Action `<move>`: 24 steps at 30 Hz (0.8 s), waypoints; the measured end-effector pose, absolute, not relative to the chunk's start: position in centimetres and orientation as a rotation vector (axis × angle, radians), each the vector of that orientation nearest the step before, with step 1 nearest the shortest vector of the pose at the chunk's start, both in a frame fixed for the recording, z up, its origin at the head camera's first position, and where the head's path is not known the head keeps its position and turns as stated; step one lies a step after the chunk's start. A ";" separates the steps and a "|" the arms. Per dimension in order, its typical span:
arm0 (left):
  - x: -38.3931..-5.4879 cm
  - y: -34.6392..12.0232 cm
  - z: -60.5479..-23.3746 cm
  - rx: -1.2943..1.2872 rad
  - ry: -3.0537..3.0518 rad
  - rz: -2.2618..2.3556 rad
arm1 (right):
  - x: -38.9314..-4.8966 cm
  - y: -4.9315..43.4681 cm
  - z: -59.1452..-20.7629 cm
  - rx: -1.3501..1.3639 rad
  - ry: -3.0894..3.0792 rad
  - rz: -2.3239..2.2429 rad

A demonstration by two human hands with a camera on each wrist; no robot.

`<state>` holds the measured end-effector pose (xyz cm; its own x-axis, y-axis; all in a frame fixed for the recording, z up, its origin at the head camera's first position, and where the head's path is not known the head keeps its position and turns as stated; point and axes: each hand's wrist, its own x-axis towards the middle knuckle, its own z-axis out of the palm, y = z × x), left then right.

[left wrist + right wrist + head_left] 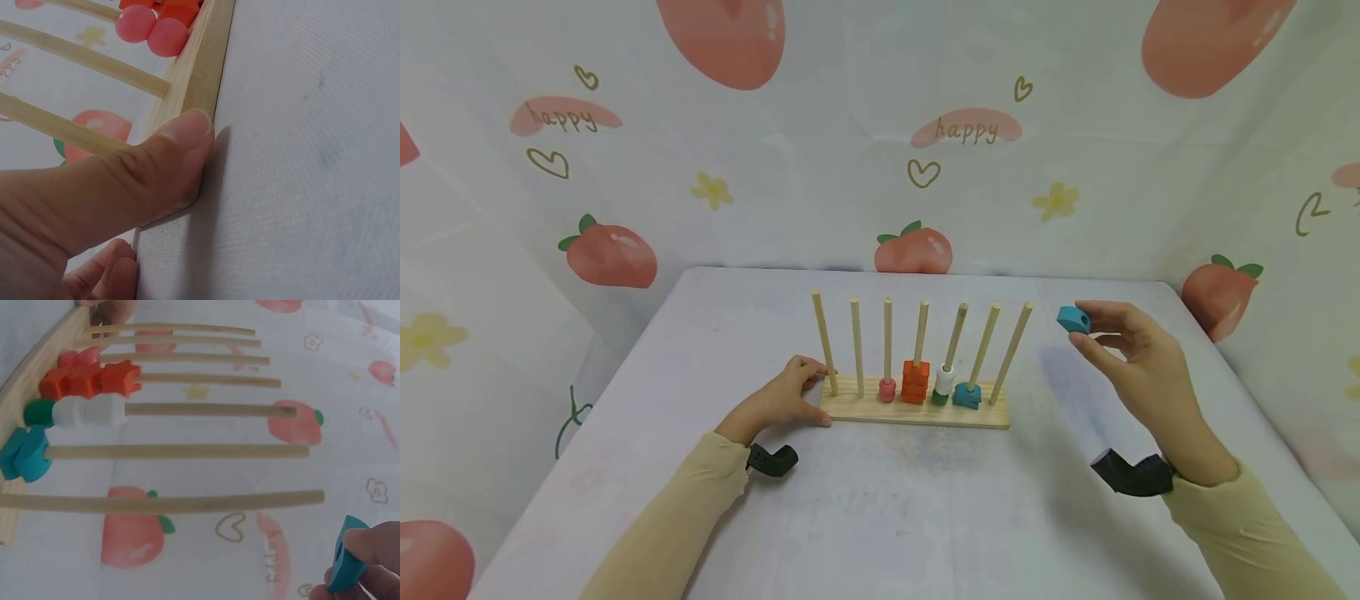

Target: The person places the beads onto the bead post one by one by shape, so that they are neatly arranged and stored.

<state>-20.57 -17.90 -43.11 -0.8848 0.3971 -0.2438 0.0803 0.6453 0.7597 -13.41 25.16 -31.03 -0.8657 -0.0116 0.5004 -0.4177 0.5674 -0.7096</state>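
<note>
A wooden peg board (917, 414) with several upright pegs lies on the table. My left hand (782, 394) grips its left end, with the thumb (187, 131) on the front edge and other fingers behind. My right hand (1138, 358), raised to the right of the board, pinches a blue bead (1073, 319) between thumb and fingers; a hole shows in this bead (347, 556). Two similar blue beads (32, 454) sit on the second peg from the right. Other pegs carry pink round beads (167, 36), three orange star beads (86, 379), and white beads (89, 410) above a green one (39, 412).
The white table (880, 508) extends around the board. A cloth backdrop (820, 167) printed with peaches, hearts and flowers stands behind and at the sides. Each wrist wears a black camera mount, one on the left (772, 461) and one on the right (1133, 473).
</note>
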 end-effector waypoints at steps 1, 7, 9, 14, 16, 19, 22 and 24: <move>-20.6 -17.9 -43.1 0.380 2.477 1.111 | -13.4 25.0 -30.9 0.355 -2.347 1.244; -20.5 -17.8 -43.0 0.377 2.475 1.120 | -13.5 23.9 -30.1 0.387 -2.285 1.295; -20.5 -17.9 -43.1 0.365 2.467 1.133 | -13.6 23.5 -29.9 0.406 -2.268 1.300; -20.5 -18.0 -43.0 0.371 2.463 1.138 | -13.9 22.6 -29.1 0.490 -2.219 1.319; -20.5 -17.9 -42.9 0.370 2.465 1.136 | -14.0 22.2 -28.8 0.524 -2.205 1.318; -20.5 -17.9 -42.9 0.363 2.468 1.135 | -14.2 21.6 -28.5 0.566 -2.187 1.318; -20.6 -17.9 -43.0 0.363 2.473 1.128 | -14.6 21.2 -28.4 0.627 -2.156 1.329; -20.6 -17.9 -43.0 0.357 2.472 1.128 | -14.9 20.9 -28.3 0.665 -2.138 1.337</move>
